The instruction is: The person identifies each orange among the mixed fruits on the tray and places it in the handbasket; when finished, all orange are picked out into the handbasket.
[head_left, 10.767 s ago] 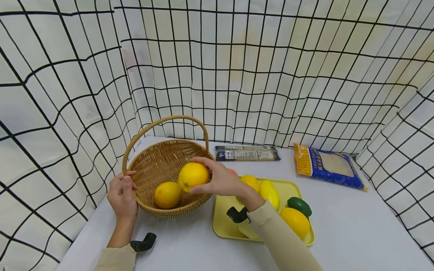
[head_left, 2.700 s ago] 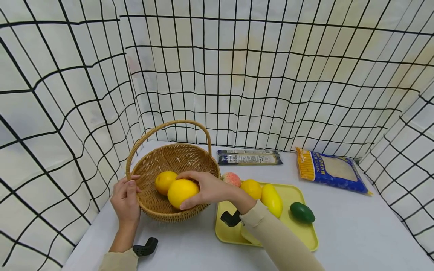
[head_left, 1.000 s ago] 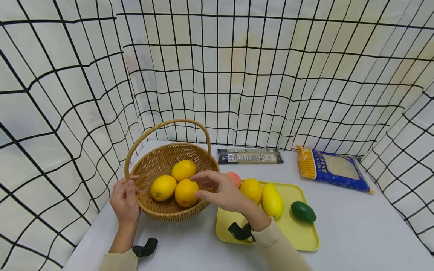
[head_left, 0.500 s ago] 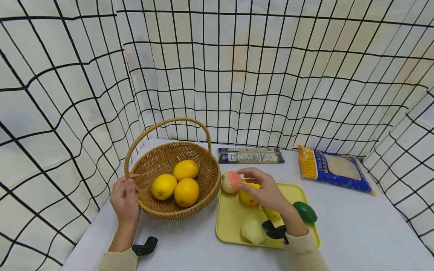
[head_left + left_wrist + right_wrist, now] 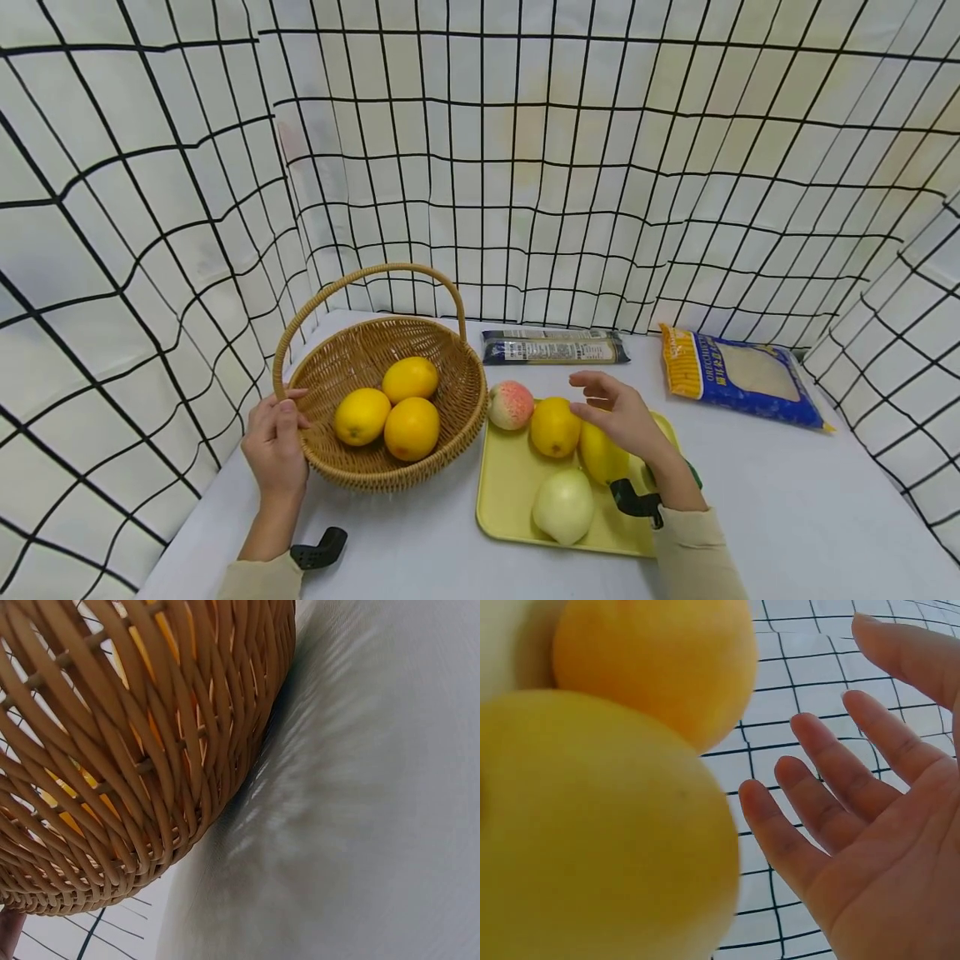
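My left hand [image 5: 276,446] grips the rim of the wicker basket [image 5: 378,477] beside the handle's base. Two lemons [image 5: 362,416] and an orange [image 5: 412,429] lie inside it. Above the right part of the yellow tray [image 5: 510,525], my right hand [image 5: 622,419] hovers with loosely bent, spread fingers and holds nothing. Nearest to it is a long yellow mango [image 5: 600,457], partly covered by the hand. On the tray are also another orange [image 5: 554,428], a peach [image 5: 512,406] and a pale green round fruit [image 5: 564,507]. A dark green fruit [image 5: 696,476] is mostly hidden behind the right wrist.
A dark long packet [image 5: 555,347] lies at the back of the white table. At the back right lies a blue and yellow pasta bag [image 5: 742,377]. White walls with black grid lines [image 5: 480,167] enclose the table. The basket stands close to the tray's left edge.
Earlier my right hand set yellow fruits into the basket and let go; three now lie there. It has since moved right over the tray. My left hand stays on the basket.
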Tool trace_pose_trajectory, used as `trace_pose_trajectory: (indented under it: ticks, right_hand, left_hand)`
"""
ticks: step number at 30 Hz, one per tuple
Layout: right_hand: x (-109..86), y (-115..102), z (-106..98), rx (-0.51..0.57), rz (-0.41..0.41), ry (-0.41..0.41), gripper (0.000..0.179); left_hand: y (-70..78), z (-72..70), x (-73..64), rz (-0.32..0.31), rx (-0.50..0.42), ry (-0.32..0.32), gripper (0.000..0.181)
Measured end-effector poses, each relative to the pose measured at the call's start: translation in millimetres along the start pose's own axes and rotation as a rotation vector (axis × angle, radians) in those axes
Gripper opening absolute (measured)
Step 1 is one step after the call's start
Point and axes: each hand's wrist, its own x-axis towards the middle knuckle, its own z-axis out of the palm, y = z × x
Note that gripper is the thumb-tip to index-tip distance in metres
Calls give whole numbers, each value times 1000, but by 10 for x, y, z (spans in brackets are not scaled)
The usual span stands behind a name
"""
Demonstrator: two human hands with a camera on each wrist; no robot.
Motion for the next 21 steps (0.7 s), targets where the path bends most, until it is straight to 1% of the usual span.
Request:
trace_pose_trajectory:
  ticks: [4, 9, 11, 13, 17, 21]
  right_hand:
    - [12, 111, 60, 11, 22, -65, 55]
    - [10, 170, 139, -47, 31, -148, 70]
    - [5, 160, 160, -87, 45, -171, 78]
    - [-2, 154, 178, -128, 59, -184, 84]
    - [-6, 146, 208, -208, 72, -196, 91]
    - [-3, 141, 226, -257, 86, -191, 94]
  left_hand:
    - [2, -4, 3, 11, -1, 2, 44]
    - [29, 18, -4, 17, -7, 18, 43]
    - [80, 32, -3, 23, -13, 25, 43]
    - [165, 43, -3, 30, -17, 29, 43]
    - [333, 56, -2, 31, -28, 33, 42]
    - [377, 59, 1, 32, -39, 36, 43]
